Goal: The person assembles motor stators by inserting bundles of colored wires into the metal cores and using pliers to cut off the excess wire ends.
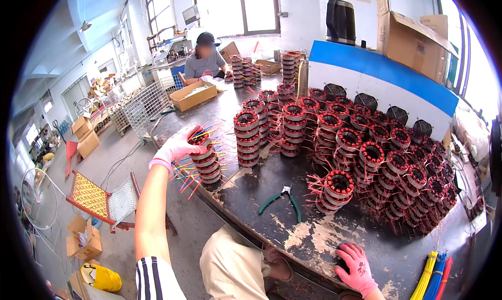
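My left hand (pixel 180 145), in a pink glove, reaches out to the left and grips the top motor stator (pixel 199 138) of a short stack (pixel 207 166). Blue, yellow and red wire ends stick out from this stack's sides. Near the front edge of the table my right hand (pixel 356 267), also in pink, lies palm down with its fingers apart. Its fingertips look dark, and what is beneath the palm is hidden. Green-handled cutting pliers (pixel 283 200) lie between the hands. Behind them a small stator stack (pixel 335 190) has red windings and pinkish leads.
Tall stator stacks (pixel 247 138) crowd the table's middle and right. Yellow, blue and red sleeving bundles (pixel 433 276) lie at the near right. A cardboard tray (pixel 194 94) sits by the far left edge. Across the table sits another person (pixel 205 62). A chair (pixel 104 198) stands left.
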`<state>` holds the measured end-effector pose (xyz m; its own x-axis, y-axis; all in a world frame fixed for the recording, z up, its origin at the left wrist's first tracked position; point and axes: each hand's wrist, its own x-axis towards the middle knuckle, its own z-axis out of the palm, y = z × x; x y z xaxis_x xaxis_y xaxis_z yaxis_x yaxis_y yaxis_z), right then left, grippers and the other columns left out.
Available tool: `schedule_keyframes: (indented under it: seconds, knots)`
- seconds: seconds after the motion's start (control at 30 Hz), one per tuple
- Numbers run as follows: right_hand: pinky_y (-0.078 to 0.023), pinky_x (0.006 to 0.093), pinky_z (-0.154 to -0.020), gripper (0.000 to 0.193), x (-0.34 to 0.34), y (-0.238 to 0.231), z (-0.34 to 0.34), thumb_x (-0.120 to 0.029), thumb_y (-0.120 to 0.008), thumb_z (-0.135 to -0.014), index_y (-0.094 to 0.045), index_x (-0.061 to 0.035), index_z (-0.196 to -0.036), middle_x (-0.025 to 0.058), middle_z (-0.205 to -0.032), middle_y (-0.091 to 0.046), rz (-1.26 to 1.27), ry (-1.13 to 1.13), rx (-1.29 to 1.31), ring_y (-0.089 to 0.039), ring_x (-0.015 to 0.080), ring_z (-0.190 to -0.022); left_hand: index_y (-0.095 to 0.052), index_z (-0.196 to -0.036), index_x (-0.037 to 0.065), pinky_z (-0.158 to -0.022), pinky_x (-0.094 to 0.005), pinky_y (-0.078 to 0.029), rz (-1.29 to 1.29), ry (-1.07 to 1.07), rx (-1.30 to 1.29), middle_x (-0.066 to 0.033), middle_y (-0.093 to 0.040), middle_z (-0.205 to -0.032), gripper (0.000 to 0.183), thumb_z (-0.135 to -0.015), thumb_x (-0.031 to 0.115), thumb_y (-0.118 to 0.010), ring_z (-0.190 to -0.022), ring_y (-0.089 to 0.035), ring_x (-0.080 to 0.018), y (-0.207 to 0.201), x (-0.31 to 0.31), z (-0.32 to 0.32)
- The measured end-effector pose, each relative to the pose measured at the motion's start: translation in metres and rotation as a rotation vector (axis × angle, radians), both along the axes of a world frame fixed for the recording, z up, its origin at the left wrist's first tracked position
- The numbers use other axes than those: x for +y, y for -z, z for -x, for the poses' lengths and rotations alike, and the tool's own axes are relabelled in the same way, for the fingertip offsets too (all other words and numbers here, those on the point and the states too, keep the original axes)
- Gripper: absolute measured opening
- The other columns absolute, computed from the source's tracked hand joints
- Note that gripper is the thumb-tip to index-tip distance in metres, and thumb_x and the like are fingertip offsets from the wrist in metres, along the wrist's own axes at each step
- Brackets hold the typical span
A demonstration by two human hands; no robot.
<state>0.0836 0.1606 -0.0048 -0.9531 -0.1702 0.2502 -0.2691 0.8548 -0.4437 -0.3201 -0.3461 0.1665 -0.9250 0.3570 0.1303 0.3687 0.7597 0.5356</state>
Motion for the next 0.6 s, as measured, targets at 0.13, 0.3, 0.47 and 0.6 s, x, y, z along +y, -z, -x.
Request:
schedule_keyframes:
  seconds: [0.13, 0.3, 0.47, 0.6]
  knots:
    - [-0.035, 0.0532, -0.115, 0.053, -0.001, 0.001, 0.001, -0.03, -0.071, -0.081, -0.061, -0.007, -0.127, 0.013, -0.138, -0.058, -0.008, 0.0, 0.009, -0.048, 0.0369, -0.135, -0.043, -0.149, -0.005, -0.115, -0.0342, -0.039, -0.121, -0.039, -0.018, -0.0166, -0.054, -0.146, 0.093, -0.075, 0.03, -0.087, -0.134, -0.052, -0.023, -0.006, 0.007, -0.006]
    - [-0.035, 0.0529, -0.115, 0.052, -0.003, 0.002, 0.001, -0.029, -0.071, -0.081, -0.061, -0.0075, -0.127, 0.0126, -0.138, -0.058, -0.011, 0.0, 0.004, -0.048, 0.0374, -0.134, -0.047, -0.146, -0.006, -0.113, -0.0349, -0.042, -0.053, -0.048, 0.011, -0.0166, -0.058, -0.142, 0.089, -0.076, 0.032, -0.088, -0.131, -0.056, -0.0234, -0.011, 0.004, -0.009]
    - [-0.034, 0.0535, -0.115, 0.051, -0.006, 0.001, 0.0, -0.027, -0.07, -0.079, -0.063, -0.0058, -0.125, 0.0153, -0.137, -0.058, 0.024, -0.002, 0.021, -0.048, 0.0387, -0.134, -0.049, -0.145, -0.005, -0.112, -0.035, -0.041, -0.134, -0.022, 0.004, -0.0174, -0.059, -0.14, 0.089, -0.076, 0.036, -0.087, -0.129, -0.056, -0.0236, -0.006, 0.007, -0.015]
    - [-0.037, 0.0513, -0.113, 0.048, -0.004, 0.0, 0.001, -0.027, -0.071, -0.081, -0.064, -0.0064, -0.123, 0.0134, -0.135, -0.06, 0.018, 0.01, 0.047, -0.049, 0.0376, -0.133, -0.051, -0.143, -0.002, -0.112, -0.0358, -0.04, -0.086, 0.009, 0.121, -0.0189, -0.06, -0.138, 0.084, -0.079, 0.044, -0.083, -0.13, -0.055, -0.0254, -0.01, 0.01, -0.016]
